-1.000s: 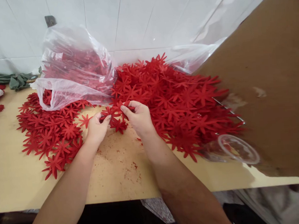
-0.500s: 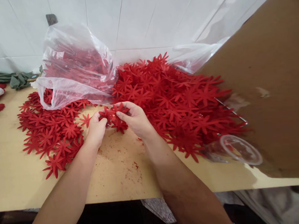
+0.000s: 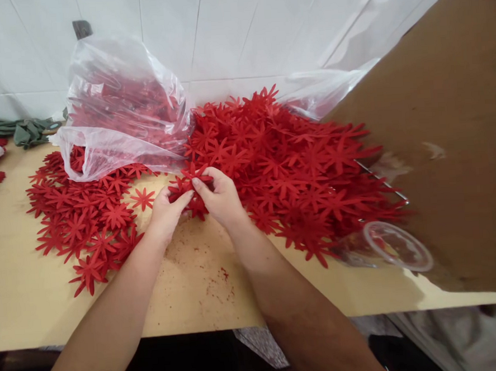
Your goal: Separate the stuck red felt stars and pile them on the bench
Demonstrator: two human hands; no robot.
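Red petalled flowers (image 3: 186, 183): my left hand (image 3: 165, 212) and right hand (image 3: 220, 195) pinch some; more crowd a crinkled translucent bag (image 3: 105, 54), upper left.

Left hand (image 3: 164, 214) and right hand (image 3: 221, 197) are bare, left forearm (image 3: 119, 291) and right forearm (image 3: 285, 287) likewise, skin uncovered to the frame edge.

A craft workshop, I'd say
I see red flower cutouts (image 3: 289, 166) heaped on a worktable (image 3: 184, 312) and packed in a plastic bag (image 3: 117, 146) by a tiled wall (image 3: 222, 36).
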